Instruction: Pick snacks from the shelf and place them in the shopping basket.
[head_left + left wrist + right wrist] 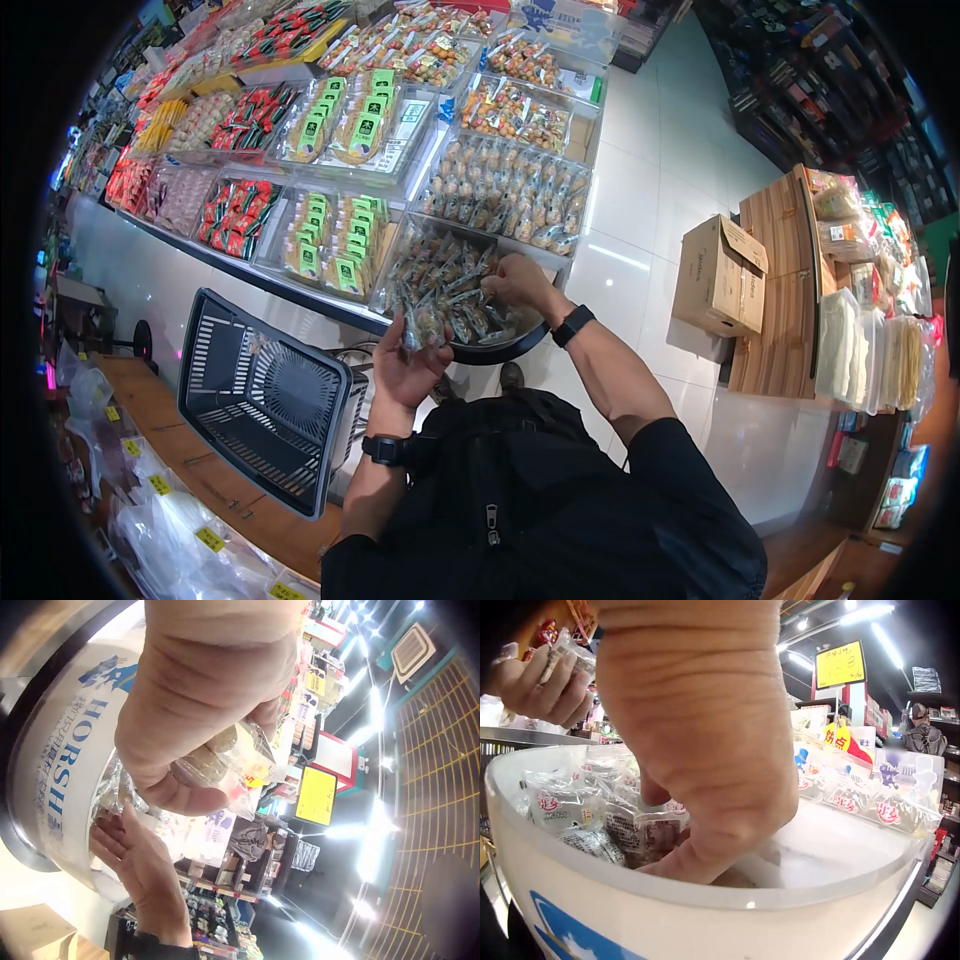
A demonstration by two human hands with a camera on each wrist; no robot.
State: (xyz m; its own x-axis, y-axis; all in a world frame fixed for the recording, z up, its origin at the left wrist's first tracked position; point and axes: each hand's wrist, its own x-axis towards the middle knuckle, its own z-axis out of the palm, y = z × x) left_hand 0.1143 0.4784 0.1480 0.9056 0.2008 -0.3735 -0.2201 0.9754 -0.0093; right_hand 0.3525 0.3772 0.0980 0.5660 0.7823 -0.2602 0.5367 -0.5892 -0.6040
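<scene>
Small clear-wrapped snack packets [566, 806] fill the left part of a white-walled corner bin [705, 915]. My right hand [522, 283] reaches down into that bin, its fingertips among the packets; in the right wrist view the hand [705, 750] hides much of what it touches. Just over the bin's near left edge, my left hand [408, 362] holds one or more wrapped packets [428, 330] in curled fingers. The left wrist view shows a packet [217, 761] between the thumb and fingers of the left hand [206, 697].
A dark shopping basket [270, 400] stands to the left. Bins of packaged snacks [505, 190] spread beyond the corner bin. At the right are a cardboard box [715, 280] and a wooden cabinet [780, 290]; a shelf of bagged goods [180, 530] lies at the lower left.
</scene>
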